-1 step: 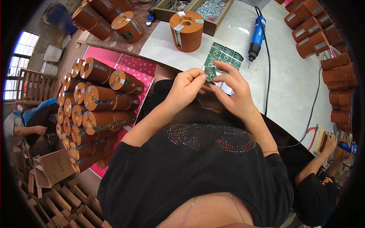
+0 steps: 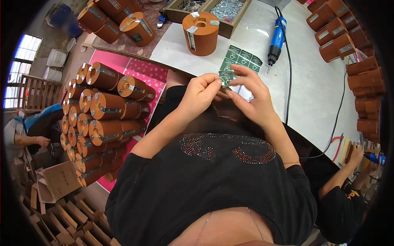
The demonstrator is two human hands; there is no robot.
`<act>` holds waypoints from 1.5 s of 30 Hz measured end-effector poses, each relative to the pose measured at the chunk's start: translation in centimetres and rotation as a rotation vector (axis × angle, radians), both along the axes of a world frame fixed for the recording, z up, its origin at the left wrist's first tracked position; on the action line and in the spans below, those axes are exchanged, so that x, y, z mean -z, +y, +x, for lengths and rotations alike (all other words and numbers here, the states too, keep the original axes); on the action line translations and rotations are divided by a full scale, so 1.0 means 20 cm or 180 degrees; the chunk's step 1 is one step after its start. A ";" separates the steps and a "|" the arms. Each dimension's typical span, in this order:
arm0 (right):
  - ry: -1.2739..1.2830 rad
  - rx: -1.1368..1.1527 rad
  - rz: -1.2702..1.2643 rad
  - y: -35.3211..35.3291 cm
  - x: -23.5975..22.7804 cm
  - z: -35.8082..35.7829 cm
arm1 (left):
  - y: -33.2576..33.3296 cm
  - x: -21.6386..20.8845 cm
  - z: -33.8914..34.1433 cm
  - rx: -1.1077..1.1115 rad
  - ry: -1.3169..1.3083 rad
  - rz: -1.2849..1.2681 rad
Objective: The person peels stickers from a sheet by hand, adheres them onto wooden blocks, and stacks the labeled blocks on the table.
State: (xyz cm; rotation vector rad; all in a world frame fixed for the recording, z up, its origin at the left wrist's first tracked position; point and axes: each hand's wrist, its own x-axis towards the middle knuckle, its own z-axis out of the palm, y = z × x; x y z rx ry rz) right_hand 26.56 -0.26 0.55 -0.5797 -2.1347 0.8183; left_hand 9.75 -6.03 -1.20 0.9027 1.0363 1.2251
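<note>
My left hand is closed in a pinch on a small green sticker with white print. Facing it, my right hand has thumb and fingers apart, one fingertip close to the sticker's right edge; whether it touches I cannot tell. Just beyond the hands, a sheet of green stickers lies at the table's near edge, its white backing partly bare and partly hidden by my right hand. Upright behind it stands a brown cylinder with a hole in its top and metal strips.
A blue electric screwdriver with a black cord lies right of the sheet. Behind the cylinder is a wooden tray of small metal parts. Similar cylinders are stacked at left and far right. A co-worker's arm reaches in at lower right.
The sticker in my left hand has shifted slightly left and now sits flatter. My right fingers have barely moved.
</note>
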 end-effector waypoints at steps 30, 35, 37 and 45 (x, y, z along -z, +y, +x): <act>-0.0157 0.0502 -0.0280 0.42 0.13 -0.36 | 0.38 0.20 -0.34 -0.1615 0.2474 0.1418; -0.0106 0.0559 -0.0376 0.43 0.15 -0.36 | 0.45 0.21 -0.35 -0.1030 0.1424 0.1506; -0.0004 0.0542 -0.0575 0.42 0.16 -0.36 | 0.46 0.22 -0.36 -0.1058 0.1466 0.1505; 0.0174 0.0519 -0.0756 0.43 0.17 -0.37 | 0.47 0.22 -0.35 -0.1044 0.1505 0.1441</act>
